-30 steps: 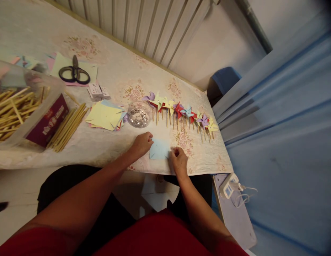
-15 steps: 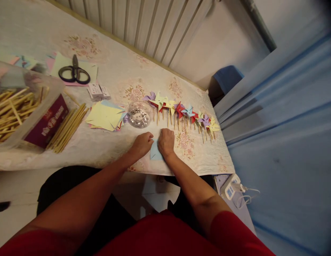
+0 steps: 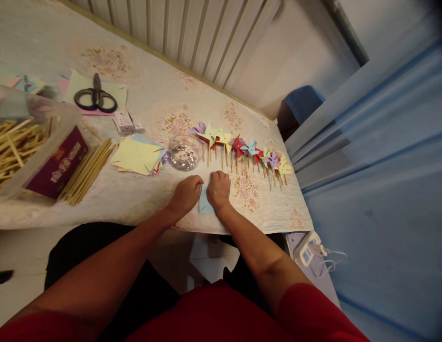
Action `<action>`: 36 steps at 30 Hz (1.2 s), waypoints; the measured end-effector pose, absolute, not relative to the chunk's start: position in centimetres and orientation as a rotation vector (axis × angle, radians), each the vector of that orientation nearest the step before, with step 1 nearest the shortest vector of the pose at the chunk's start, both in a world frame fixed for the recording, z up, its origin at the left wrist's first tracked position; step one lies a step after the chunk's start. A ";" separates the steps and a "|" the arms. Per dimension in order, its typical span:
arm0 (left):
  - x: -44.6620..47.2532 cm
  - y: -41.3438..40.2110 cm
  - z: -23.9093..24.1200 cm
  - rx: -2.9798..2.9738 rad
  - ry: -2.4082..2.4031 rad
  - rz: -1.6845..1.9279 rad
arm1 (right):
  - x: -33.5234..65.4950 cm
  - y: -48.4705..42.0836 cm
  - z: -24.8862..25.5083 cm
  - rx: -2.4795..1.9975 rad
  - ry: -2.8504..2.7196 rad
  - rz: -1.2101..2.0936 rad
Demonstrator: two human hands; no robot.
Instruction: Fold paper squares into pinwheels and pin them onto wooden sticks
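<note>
A light blue paper square (image 3: pixel 205 205) with a slit cut in from its lower corner lies near the table's front edge between my hands. My left hand (image 3: pixel 186 194) is closed, thumb and forefinger pinched at the paper's upper left edge. Curled over its upper right part, my right hand (image 3: pixel 219 189) hides that side of the sheet. Just beyond them sits a clear round container (image 3: pixel 183 154) of small shiny pieces. Several finished paper pinwheels (image 3: pixel 238 146) on sticks lie in a row behind my right hand.
Left of my hands are stacked slit paper squares (image 3: pixel 135 154), a bundle of wooden sticks (image 3: pixel 87 173) and a plastic tub (image 3: pixel 14 194) holding more sticks. Scissors (image 3: pixel 96 97) rest on coloured paper, near small white boxes (image 3: pixel 124 122). A power strip (image 3: pixel 306 251) stands right of the table.
The view has shifted slightly. Both hands stay at the blue paper, with the right hand a little further left over it.
</note>
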State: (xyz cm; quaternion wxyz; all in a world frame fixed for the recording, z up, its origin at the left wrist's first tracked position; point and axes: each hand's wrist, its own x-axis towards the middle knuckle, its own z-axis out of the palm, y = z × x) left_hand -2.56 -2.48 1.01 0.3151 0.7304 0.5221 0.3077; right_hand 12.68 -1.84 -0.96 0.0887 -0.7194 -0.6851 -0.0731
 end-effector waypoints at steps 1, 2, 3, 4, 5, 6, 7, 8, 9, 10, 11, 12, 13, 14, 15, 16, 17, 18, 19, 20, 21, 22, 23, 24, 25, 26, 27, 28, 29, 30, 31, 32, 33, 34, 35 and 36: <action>-2.6 -2.7 1.0 1.983 1.336 0.797 | 12.7 -1.8 -1.0 -2.137 -2.037 -0.225; -2.6 -2.9 1.0 2.045 1.294 0.775 | 12.7 -1.8 -1.0 -2.133 -2.036 -0.232; -2.6 -3.1 1.0 2.105 1.254 0.748 | 12.7 -1.8 -1.0 -2.131 -2.039 -0.238; -2.7 -3.3 1.0 2.163 1.218 0.718 | 12.7 -1.8 -1.0 -2.132 -2.044 -0.242; -2.6 -3.4 1.0 2.218 1.191 0.684 | 12.7 -1.8 -1.0 -2.136 -2.047 -0.245; -2.6 -3.5 1.0 2.268 1.169 0.648 | 12.7 -1.8 -1.0 -2.143 -2.047 -0.248; -2.6 -3.5 1.0 2.315 1.151 0.614 | 12.7 -1.8 -1.0 -2.151 -2.045 -0.250; -2.6 -3.5 0.9 2.360 1.135 0.581 | 12.7 -1.8 -1.0 -2.157 -2.041 -0.252; -2.5 -3.4 0.8 2.402 1.122 0.550 | 12.7 -1.8 -1.1 -2.162 -2.037 -0.253; -2.5 -3.3 0.7 2.444 1.108 0.523 | 12.7 -1.8 -1.1 -2.165 -2.035 -0.251; -2.5 -3.3 0.6 2.483 1.095 0.504 | 12.7 -1.7 -1.1 -2.166 -2.037 -0.246; -2.5 -3.2 0.5 2.519 1.083 0.492 | 12.7 -1.7 -1.1 -2.167 -2.040 -0.240; -2.5 -3.2 0.4 2.548 1.073 0.485 | 12.7 -1.7 -1.1 -2.167 -2.043 -0.235; -2.5 -3.2 0.4 2.571 1.066 0.483 | 12.7 -1.7 -1.1 -2.167 -2.045 -0.234; -2.5 -3.2 0.4 2.585 1.062 0.481 | 12.7 -1.8 -1.0 -2.167 -2.045 -0.236; -2.6 -3.2 0.4 2.591 1.063 0.476 | 12.7 -1.8 -1.0 -2.167 -2.044 -0.241; -2.6 -3.3 0.5 2.591 1.068 0.469 | 12.6 -1.8 -1.0 -2.166 -2.043 -0.247; -2.6 -3.3 0.5 2.588 1.072 0.462 | 12.6 -1.8 -0.9 -2.167 -2.043 -0.250; -2.7 -3.3 0.6 2.582 1.076 0.458 | 12.6 -1.9 -0.9 -2.168 -2.044 -0.249; -2.7 -3.4 0.6 2.576 1.078 0.459 | 12.6 -1.9 -0.8 -2.168 -2.045 -0.245; -2.7 -3.4 0.7 2.569 1.079 0.464 | 12.6 -1.9 -0.8 -2.166 -2.047 -0.241; -2.7 -3.4 0.6 2.564 1.079 0.471 | 12.6 -1.9 -0.7 -2.163 -2.049 -0.239; -2.7 -3.4 0.6 2.560 1.080 0.477 | 12.6 -1.9 -0.7 -2.160 -2.051 -0.239; -2.7 -3.3 0.5 2.556 1.084 0.478 | 12.6 -1.9 -0.7 -2.157 -2.053 -0.241; -2.7 -3.3 0.5 2.553 1.089 0.476 | 12.6 -1.9 -0.8 -2.154 -2.055 -0.245; -2.7 -3.3 0.4 2.550 1.092 0.475 | 12.6 -1.9 -0.8 -2.153 -2.055 -0.248; -2.7 -3.2 0.4 2.547 1.093 0.473 | 12.6 -1.9 -0.8 -2.153 -2.055 -0.250; -2.7 -3.2 0.3 2.546 1.093 0.469 | 12.7 -1.9 -0.9 -2.155 -2.055 -0.251; -2.7 -3.2 0.3 2.545 1.091 0.465 | 12.7 -1.9 -0.9 -2.156 -2.055 -0.251; -2.7 -3.2 0.3 2.545 1.091 0.462 | 12.7 -1.9 -0.9 -2.156 -2.057 -0.251; -2.7 -3.1 0.3 2.545 1.091 0.460 | 12.7 -1.9 -0.9 -2.156 -2.059 -0.253; -2.8 -3.1 0.3 2.545 1.091 0.461 | 12.7 -1.9 -0.9 -2.153 -2.062 -0.256; -2.8 -3.1 0.3 2.542 1.092 0.467 | 12.7 -1.9 -0.9 -2.148 -2.066 -0.259; -2.8 -3.1 0.2 2.536 1.092 0.476 | 12.7 -1.9 -0.9 -2.146 -2.068 -0.261; -2.8 -3.1 0.2 2.529 1.092 0.485 | 12.7 -1.9 -0.8 -2.148 -2.068 -0.261; -2.8 -3.1 0.2 2.521 1.091 0.493 | 12.7 -1.9 -0.8 -2.151 -2.068 -0.260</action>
